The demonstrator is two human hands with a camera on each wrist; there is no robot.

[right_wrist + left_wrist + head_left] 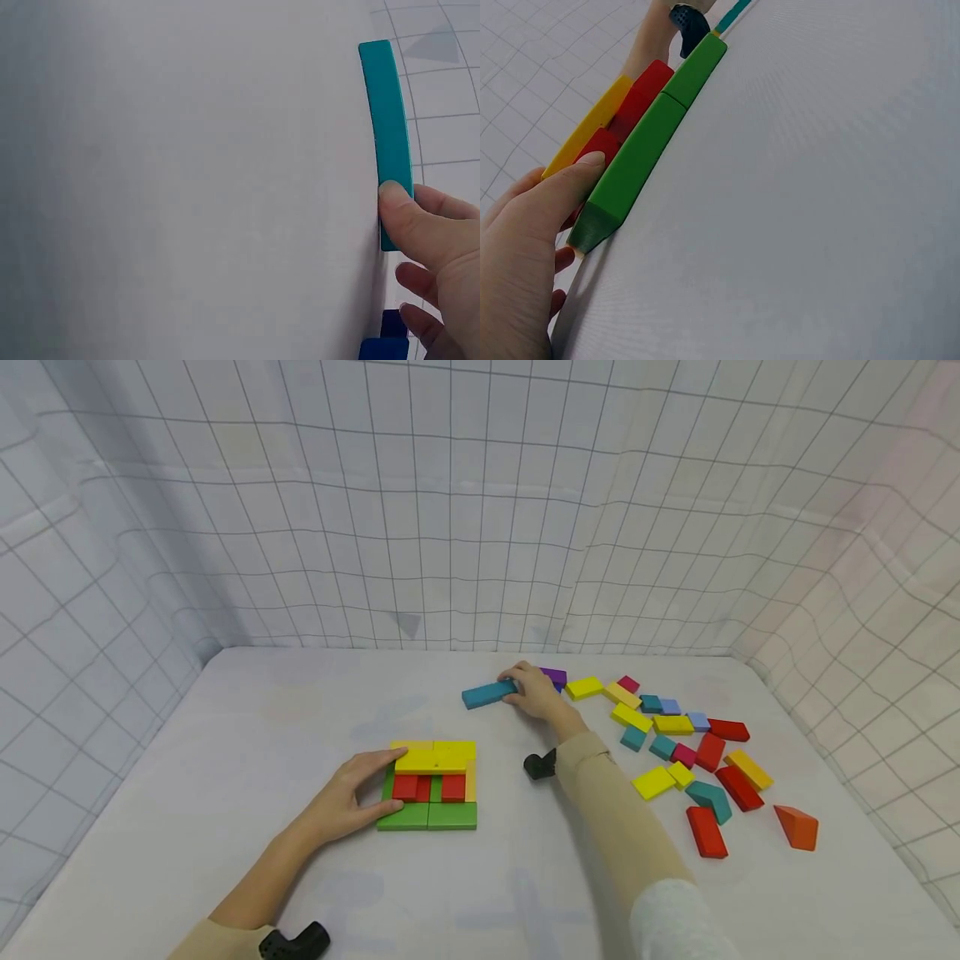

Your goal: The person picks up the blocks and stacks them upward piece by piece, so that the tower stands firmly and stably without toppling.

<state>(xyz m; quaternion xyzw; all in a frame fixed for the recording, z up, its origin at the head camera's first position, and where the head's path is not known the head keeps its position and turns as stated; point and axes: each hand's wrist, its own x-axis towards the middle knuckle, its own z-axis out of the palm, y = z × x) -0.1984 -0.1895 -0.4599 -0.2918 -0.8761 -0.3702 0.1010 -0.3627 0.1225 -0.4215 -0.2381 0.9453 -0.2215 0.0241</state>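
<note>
My right hand (536,693) pinches one end of a long teal-blue block (483,694) between thumb and fingers, low over the far middle of the table. In the right wrist view the thumb (405,214) lies along the block's face. My left hand (348,797) rests at the left side of a squarish block structure, thumb and index finger spread, their tips on it. Green blocks (452,816) form its front, yellow blocks (431,762) its back and top, and red blocks (405,788) show inside. The left wrist view shows the thumb against a red block.
Purple blocks (555,677) lie just behind the right hand. Several loose blocks spread over the right side: yellow blocks (630,717), red blocks (707,832), a teal angled block (708,800) and an orange wedge (797,827). White gridded cloth (480,510) surrounds the table's back and sides.
</note>
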